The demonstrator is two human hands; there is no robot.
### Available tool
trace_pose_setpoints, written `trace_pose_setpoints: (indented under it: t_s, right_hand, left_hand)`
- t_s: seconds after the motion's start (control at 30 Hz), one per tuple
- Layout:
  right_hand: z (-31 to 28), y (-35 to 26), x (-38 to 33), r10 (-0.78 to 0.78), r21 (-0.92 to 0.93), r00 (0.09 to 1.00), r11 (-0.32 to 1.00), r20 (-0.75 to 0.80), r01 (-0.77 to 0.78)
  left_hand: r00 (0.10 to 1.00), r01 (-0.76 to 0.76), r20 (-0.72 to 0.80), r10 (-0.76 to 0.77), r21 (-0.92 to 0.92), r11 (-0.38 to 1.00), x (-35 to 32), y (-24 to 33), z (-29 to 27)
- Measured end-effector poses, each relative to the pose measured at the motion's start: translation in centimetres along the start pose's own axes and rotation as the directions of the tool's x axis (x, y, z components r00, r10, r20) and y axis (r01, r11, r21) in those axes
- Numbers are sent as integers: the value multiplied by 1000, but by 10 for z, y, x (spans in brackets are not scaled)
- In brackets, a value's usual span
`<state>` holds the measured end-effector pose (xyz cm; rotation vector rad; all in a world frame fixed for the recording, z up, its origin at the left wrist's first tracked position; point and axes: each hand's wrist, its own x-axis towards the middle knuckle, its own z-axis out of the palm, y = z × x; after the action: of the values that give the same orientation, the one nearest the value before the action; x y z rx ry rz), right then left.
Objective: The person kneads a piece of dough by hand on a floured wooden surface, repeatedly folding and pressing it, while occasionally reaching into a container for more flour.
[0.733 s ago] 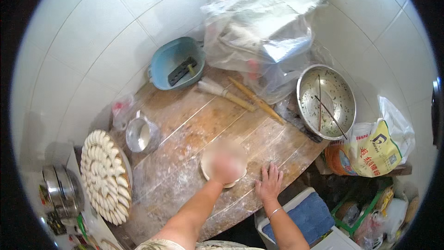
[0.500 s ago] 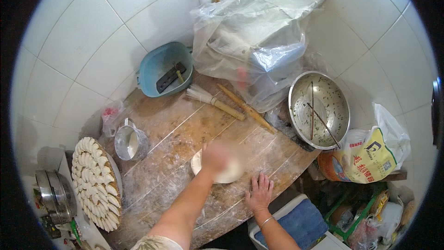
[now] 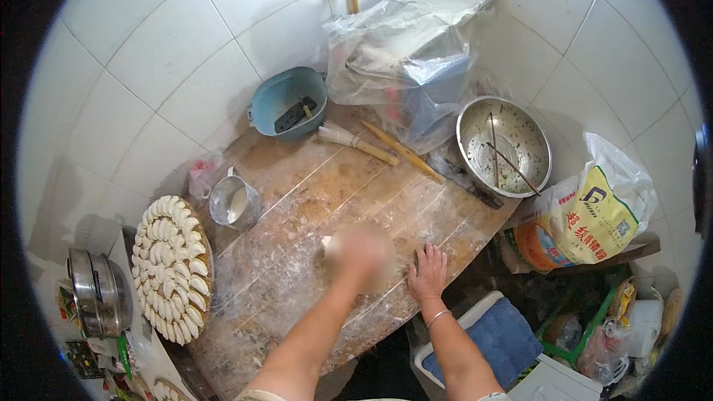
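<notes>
My left hand (image 3: pixel 362 256) is over the middle of the wooden board, its fingers smeared so their pose is hidden. A pale bit of dough (image 3: pixel 325 242) peeks out at its left edge; the rest of the dough is covered by the hand and the blur. My right hand (image 3: pixel 427 272), with a bracelet at the wrist, lies flat near the board's right edge, fingers spread and nothing in them. Flour dusts the wooden board (image 3: pixel 275 267) around both hands.
At left stand a round tray of dumplings (image 3: pixel 199 282) and a metal cup (image 3: pixel 235 200). Farther back are a blue basin (image 3: pixel 297 130), a brush (image 3: pixel 360 144) and a rolling pin (image 3: pixel 401 150). A steel bowl with chopsticks (image 3: pixel 520 145) and a flour bag (image 3: pixel 594 215) stand at right.
The view has shifted, so the surroundings sit differently. The round, flat dough that showed around my left hand is now mostly hidden. My right hand stays flat on the board.
</notes>
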<state>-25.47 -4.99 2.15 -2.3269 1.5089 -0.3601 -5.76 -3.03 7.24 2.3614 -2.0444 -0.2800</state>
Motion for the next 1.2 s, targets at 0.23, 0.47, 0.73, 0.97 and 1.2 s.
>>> trace_pose_setpoints:
  t_s: [0.23,0.47,0.73,0.97,1.2]
  right_hand:
    - [-5,-6,-6,4,6,999,1000,44,-4]
    - [-1,-1,-8,69,-33,977,997,199,-64]
    - [-6,-12,1,15,-25,994,1000,105,-12]
    - [10,2,-9,-25,-87,1000,996,11,26]
    - [51,-59,-62,226,-140,963,969,148,-205]
  left_hand:
    - [927,-111,-374,31,-195,974,-29,-6,38]
    - [986,-57,-160,46,-60,997,67,-19,41]
    - [940,98,-288,-184,-290,952,80,-21,40]
    - [898,309,-247,-365,-239,921,-32,-5,35]
    - [941,276,-82,-328,-372,886,-211,-30,35]
